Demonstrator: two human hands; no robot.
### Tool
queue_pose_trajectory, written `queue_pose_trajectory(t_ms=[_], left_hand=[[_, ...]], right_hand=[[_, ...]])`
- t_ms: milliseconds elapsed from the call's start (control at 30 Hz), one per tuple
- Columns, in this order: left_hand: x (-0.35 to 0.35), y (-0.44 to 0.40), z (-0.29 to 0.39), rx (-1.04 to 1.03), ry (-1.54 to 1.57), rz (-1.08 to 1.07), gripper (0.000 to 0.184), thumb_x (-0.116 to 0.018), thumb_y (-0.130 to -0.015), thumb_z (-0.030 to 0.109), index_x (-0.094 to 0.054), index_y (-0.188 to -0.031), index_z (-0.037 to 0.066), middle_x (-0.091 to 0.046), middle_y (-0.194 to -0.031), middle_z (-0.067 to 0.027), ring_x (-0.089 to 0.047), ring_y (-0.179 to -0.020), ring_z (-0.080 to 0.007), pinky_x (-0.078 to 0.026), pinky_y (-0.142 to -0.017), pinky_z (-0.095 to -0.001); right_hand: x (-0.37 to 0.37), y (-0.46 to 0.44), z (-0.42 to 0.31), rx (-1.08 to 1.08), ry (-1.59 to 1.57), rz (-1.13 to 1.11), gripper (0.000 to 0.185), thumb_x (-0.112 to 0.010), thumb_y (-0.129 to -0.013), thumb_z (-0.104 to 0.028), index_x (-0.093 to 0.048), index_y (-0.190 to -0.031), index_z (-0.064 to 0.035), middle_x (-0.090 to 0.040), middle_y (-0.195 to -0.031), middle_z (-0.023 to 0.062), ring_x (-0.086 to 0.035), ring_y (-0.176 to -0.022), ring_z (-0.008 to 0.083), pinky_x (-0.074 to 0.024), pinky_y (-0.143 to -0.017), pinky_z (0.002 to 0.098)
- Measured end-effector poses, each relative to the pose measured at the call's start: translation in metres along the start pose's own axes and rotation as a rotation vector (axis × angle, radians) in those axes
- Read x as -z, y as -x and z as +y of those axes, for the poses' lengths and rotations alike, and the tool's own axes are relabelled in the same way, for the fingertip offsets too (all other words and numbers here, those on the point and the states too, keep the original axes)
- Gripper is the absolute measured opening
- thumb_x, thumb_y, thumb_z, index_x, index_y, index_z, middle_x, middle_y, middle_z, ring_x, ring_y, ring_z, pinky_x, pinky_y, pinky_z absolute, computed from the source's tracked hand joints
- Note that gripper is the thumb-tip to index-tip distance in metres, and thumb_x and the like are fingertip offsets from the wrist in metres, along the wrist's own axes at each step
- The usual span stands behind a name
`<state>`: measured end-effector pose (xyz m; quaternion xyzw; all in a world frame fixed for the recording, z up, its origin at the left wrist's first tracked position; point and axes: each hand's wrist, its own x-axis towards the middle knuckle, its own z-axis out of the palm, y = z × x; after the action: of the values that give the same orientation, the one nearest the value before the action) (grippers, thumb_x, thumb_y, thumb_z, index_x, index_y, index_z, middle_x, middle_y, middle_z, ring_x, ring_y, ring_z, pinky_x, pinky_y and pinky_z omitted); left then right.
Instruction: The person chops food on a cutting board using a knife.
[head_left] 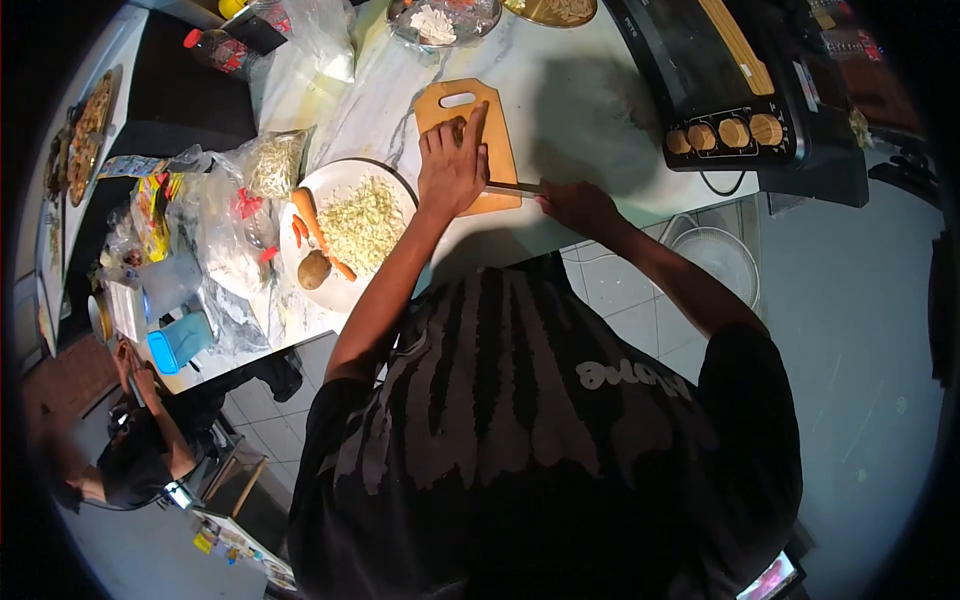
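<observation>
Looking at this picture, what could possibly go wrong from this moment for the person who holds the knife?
The knife in the right hand is very close to the left hand, so a slip might cut it. The left forearm is right beside the plate of pale chopped pieces; a sideways movement may bump it and spill some.

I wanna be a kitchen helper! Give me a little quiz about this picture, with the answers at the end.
1. Which of the person's hands grips the knife?
2. True or false: the white plate lies to the left of the cutting board.
3. How many round knobs show on the black appliance? A) two B) four C) six

Key:
1. The right hand.
2. True.
3. B.
</observation>
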<state>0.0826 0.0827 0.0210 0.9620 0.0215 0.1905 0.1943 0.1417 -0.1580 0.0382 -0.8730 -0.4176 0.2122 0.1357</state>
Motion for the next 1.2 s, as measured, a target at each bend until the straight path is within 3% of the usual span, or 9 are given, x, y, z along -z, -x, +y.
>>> queue_pose_trajectory(t_ms=[100, 200, 267, 300, 367, 467, 600, 900, 1200], left_hand=[[0.007, -0.009, -0.001, 0.017, 0.170, -0.012, 0.063, -0.055, -0.100, 0.034, -0.036, -0.155, 0.012, -0.054, -0.119, -0.0228, -0.047, -0.109, -0.0384, -0.038, -0.100, -0.0482], [0.022, 0.013, 0.001, 0.027, 0.371, 0.302, 0.038, -0.066, -0.093, 0.018, -0.063, -0.128, 0.005, -0.061, -0.104, -0.0145, -0.053, -0.099, -0.0349, -0.042, -0.091, -0.0444], [0.014, 0.053, -0.013, 0.063, 0.249, 0.185, 0.028, -0.069, -0.087, 0.012, -0.069, -0.114, 0.005, -0.062, -0.097, -0.0101, -0.056, -0.093, -0.0318, -0.044, -0.083, -0.0424], [0.017, 0.065, -0.013, 0.069, 0.252, 0.183, 0.028, -0.069, -0.087, 0.012, -0.069, -0.114, 0.005, -0.062, -0.097, -0.0101, -0.056, -0.093, -0.0318, -0.044, -0.083, -0.0424], [0.020, 0.084, -0.012, -0.121, 0.265, 0.067, 0.030, -0.070, -0.085, 0.013, -0.070, -0.114, 0.005, -0.061, -0.096, -0.0092, -0.057, -0.090, -0.0291, -0.046, -0.078, -0.0412], [0.027, 0.085, 0.000, -0.187, 0.187, 0.088, 0.032, -0.072, -0.085, 0.015, -0.071, -0.115, 0.005, -0.063, -0.101, -0.0090, -0.058, -0.094, -0.0262, -0.047, -0.079, -0.0392], [0.027, 0.082, 0.003, -0.152, 0.119, 0.038, 0.034, -0.071, -0.087, 0.018, -0.070, -0.117, 0.002, -0.066, -0.114, -0.0097, -0.059, -0.102, -0.0263, -0.048, -0.087, -0.0387], [0.032, 0.083, 0.011, -0.118, 0.049, -0.057, 0.034, -0.070, -0.088, 0.017, -0.069, -0.117, 0.000, -0.068, -0.117, -0.0121, -0.060, -0.113, -0.0300, -0.047, -0.095, -0.0409], [0.029, 0.085, 0.014, -0.105, 0.052, -0.028, 0.033, -0.069, -0.088, 0.017, -0.069, -0.117, 0.000, -0.068, -0.116, -0.0117, -0.060, -0.112, -0.0298, -0.045, -0.095, -0.0421]], right_hand=[[-0.009, 0.001, 0.006, -0.005, 0.013, 0.009, 0.030, -0.054, -0.099, -0.037, -0.065, -0.096, -0.0102, -0.068, -0.076, 0.0156, -0.068, -0.071, 0.0390, -0.0562, -0.066, 0.0523], [-0.010, 0.008, -0.001, 0.025, 0.020, 0.053, 0.028, -0.053, -0.100, -0.036, -0.064, -0.098, -0.0106, -0.068, -0.080, 0.0159, -0.068, -0.075, 0.0392, -0.0549, -0.069, 0.0530], [-0.007, 0.011, -0.010, -0.083, -0.050, 0.012, 0.027, -0.053, -0.101, -0.035, -0.062, -0.101, -0.0101, -0.068, -0.082, 0.0169, -0.069, -0.077, 0.0389, -0.0549, -0.071, 0.0525], [-0.009, 0.013, -0.009, -0.085, -0.049, 0.005, 0.027, -0.053, -0.101, -0.035, -0.062, -0.101, -0.0101, -0.068, -0.082, 0.0169, -0.069, -0.077, 0.0389, -0.0549, -0.071, 0.0525], [-0.012, 0.013, -0.008, -0.050, -0.024, 0.002, 0.026, -0.053, -0.101, -0.036, -0.060, -0.107, -0.0112, -0.068, -0.083, 0.0181, -0.069, -0.078, 0.0400, -0.0548, -0.069, 0.0527], [-0.009, 0.013, -0.011, -0.062, 0.010, -0.041, 0.027, -0.054, -0.101, -0.037, -0.058, -0.111, -0.0117, -0.068, -0.083, 0.0187, -0.068, -0.078, 0.0422, -0.0544, -0.070, 0.0538], [-0.002, 0.013, -0.014, -0.070, -0.013, -0.063, 0.027, -0.054, -0.101, -0.037, -0.056, -0.112, -0.0117, -0.068, -0.083, 0.0188, -0.068, -0.078, 0.0434, -0.0540, -0.070, 0.0551], [-0.008, 0.012, -0.017, -0.047, -0.063, -0.078, 0.029, -0.054, -0.101, -0.034, -0.052, -0.110, -0.0064, -0.067, -0.080, 0.0211, -0.067, -0.078, 0.0433, -0.0525, -0.069, 0.0558], [-0.023, 0.020, -0.007, 0.026, -0.054, 0.131, 0.027, -0.056, -0.101, -0.033, -0.050, -0.108, -0.0082, -0.063, -0.069, 0.0160, -0.065, -0.064, 0.0423, -0.0510, -0.058, 0.0548]])
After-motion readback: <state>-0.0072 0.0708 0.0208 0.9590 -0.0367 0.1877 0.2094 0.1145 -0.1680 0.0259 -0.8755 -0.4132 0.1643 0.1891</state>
